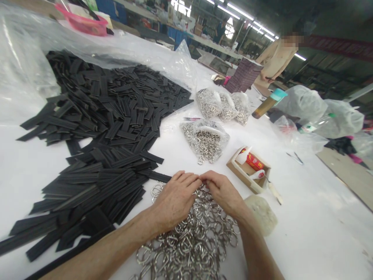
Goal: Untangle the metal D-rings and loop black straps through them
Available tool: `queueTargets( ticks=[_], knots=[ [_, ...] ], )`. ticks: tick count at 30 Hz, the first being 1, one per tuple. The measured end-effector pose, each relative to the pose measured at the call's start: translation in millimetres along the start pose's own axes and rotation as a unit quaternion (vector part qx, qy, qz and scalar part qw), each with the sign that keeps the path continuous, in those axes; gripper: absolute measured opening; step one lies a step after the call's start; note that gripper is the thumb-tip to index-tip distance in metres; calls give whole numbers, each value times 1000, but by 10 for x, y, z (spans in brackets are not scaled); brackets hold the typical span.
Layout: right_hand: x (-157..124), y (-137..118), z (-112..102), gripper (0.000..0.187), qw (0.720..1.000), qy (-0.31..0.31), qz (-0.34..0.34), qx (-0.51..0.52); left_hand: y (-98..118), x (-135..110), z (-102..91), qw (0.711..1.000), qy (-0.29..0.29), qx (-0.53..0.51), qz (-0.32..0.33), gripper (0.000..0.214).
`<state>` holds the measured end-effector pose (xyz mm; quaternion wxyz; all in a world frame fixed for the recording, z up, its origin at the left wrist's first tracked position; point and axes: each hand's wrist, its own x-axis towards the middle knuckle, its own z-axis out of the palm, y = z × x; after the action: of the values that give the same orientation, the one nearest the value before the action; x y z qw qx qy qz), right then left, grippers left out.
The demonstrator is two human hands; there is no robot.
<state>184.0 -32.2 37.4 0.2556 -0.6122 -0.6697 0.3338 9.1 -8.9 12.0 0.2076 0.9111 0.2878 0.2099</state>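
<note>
My left hand [179, 196] is closed over the end of a black strap [159, 175], which sticks out to the left from under the fingers. My right hand [223, 190] meets it fingertip to fingertip in a pinch; what the pinch holds is hidden behind the fingers. Beneath both hands spreads a loose heap of shiny metal rings [192, 245], some of them D-shaped. To the left lies a large pile of cut black straps [116, 105], running from the near edge to the back of the white table.
An open bag of metal rings [207, 144] stands ahead, with three filled bags [221, 105] behind it. At right are a small cardboard box [249, 171] with glue tubes, a pale lump [260, 214], scissors [295, 157] and a bottle [269, 103]. A person [276, 58] stands beyond.
</note>
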Motion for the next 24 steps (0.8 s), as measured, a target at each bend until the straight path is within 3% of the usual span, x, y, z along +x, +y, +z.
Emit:
queueTargets(
  ticks=[5,7,10,12,19,22,24],
  knots=[
    [-9,-51,-66,26,990,6,57,131,8,8,-29,1000,-6,-1,4,32],
    [-8,-23,-100,25,993,41,68,87,8,5,-37,1000,-8,-4,6,31],
    [-3,34,-122,25,990,108,60,-72,6,2,-46,1000,-9,-13,13,30],
    [-5,43,-104,25,981,120,55,-144,6,3,-51,1000,-6,-21,15,29],
    [-60,-63,-19,28,985,14,32,-169,17,11,-62,999,-3,-37,6,27],
    [-46,-30,-53,27,993,9,52,-108,9,8,-51,999,2,-31,3,28],
    [-18,7,-62,23,996,38,50,-71,2,5,-41,1000,7,-26,4,28]
  ],
)
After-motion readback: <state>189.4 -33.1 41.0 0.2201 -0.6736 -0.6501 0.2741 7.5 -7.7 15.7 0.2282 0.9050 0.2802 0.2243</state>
